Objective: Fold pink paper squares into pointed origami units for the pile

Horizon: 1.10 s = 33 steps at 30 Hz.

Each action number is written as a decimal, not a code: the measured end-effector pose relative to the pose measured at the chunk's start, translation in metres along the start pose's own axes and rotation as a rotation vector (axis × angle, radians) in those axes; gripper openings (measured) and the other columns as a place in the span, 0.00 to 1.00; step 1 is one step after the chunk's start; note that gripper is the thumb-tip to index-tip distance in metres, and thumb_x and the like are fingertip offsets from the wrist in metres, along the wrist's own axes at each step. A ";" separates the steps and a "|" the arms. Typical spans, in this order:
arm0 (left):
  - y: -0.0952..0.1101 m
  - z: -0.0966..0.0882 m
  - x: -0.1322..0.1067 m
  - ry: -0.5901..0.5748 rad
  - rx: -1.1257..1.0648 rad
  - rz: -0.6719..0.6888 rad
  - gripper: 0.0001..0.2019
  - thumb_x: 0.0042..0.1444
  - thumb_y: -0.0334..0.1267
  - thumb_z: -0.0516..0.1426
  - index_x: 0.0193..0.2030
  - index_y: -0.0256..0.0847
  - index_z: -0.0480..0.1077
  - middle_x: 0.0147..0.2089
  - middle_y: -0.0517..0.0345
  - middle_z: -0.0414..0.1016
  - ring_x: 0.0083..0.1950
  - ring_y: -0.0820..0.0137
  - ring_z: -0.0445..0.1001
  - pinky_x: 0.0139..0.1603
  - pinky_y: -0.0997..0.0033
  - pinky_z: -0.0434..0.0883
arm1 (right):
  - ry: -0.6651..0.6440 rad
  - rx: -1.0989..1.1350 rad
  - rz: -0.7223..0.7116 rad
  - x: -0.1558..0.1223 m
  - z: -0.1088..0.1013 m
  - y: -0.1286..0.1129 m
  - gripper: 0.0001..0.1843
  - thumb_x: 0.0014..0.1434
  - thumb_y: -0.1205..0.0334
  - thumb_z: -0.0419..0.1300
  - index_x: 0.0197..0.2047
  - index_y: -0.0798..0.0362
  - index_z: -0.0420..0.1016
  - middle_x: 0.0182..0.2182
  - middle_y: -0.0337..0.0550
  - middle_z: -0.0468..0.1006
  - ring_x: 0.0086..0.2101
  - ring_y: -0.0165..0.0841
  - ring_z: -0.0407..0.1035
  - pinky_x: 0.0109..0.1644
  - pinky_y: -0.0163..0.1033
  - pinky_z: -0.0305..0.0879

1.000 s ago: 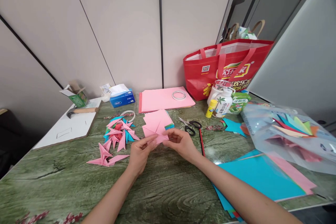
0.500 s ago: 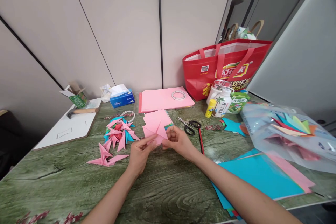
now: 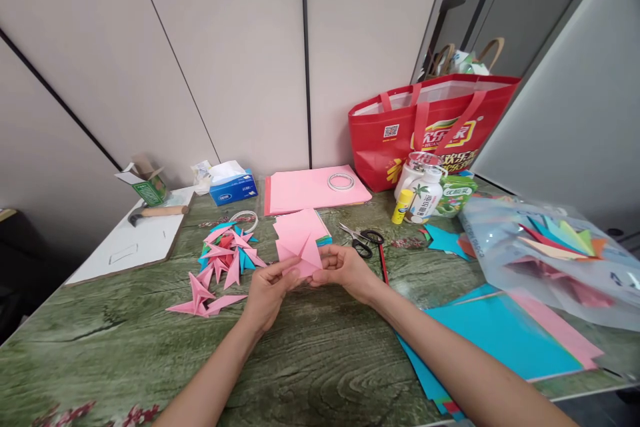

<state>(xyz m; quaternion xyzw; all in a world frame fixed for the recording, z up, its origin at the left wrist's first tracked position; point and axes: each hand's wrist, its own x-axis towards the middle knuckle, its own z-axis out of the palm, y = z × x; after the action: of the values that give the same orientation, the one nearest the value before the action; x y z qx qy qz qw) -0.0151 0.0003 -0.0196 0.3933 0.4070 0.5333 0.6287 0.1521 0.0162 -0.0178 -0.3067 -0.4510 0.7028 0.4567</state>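
Note:
A partly folded piece of pink origami paper is held up between my two hands, with creases and a folded flap on its face. My left hand pinches its lower left edge between thumb and fingers. On the lower right side, my right hand grips it the same way. Just behind lies a stack of square paper, pink on top with coloured edges showing. Left of my hands is a pile of folded paper pieces in pink, blue and red.
Right of the stack lie scissors and a red pencil. Further right are a glue stick, a white bottle, a red bag, blue paper and a plastic bag. A hammer and tissue box stand left.
My right fingers have shifted down along the paper's right edge and lie closer together. The paper looks flatter, and more of its right side shows. My left hand has barely moved.

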 end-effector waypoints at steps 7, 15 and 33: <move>0.010 0.002 -0.002 -0.110 -0.036 -0.031 0.18 0.40 0.31 0.62 0.42 0.37 0.73 0.41 0.50 0.77 0.43 0.65 0.73 0.51 0.62 0.66 | 0.040 0.106 0.051 0.001 -0.005 -0.001 0.21 0.31 0.64 0.70 0.31 0.59 0.71 0.23 0.41 0.77 0.26 0.33 0.73 0.35 0.39 0.71; 0.014 0.004 -0.003 -0.179 -0.093 -0.031 0.18 0.43 0.30 0.61 0.44 0.35 0.71 0.45 0.48 0.74 0.48 0.63 0.71 0.54 0.59 0.63 | -0.004 0.097 0.081 0.001 -0.005 0.000 0.17 0.37 0.62 0.68 0.33 0.59 0.72 0.28 0.40 0.76 0.26 0.26 0.71 0.35 0.34 0.70; 0.008 0.002 -0.002 -0.118 0.148 0.089 0.13 0.45 0.34 0.58 0.40 0.39 0.69 0.37 0.56 0.73 0.37 0.70 0.71 0.43 0.66 0.69 | 0.170 -0.045 0.053 0.001 0.001 0.003 0.17 0.32 0.58 0.69 0.24 0.58 0.70 0.20 0.38 0.75 0.21 0.26 0.69 0.26 0.31 0.68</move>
<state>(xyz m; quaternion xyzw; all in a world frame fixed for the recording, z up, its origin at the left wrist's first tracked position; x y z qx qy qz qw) -0.0161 -0.0004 -0.0110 0.4870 0.3899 0.5051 0.5964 0.1494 0.0160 -0.0200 -0.3873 -0.4182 0.6756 0.4676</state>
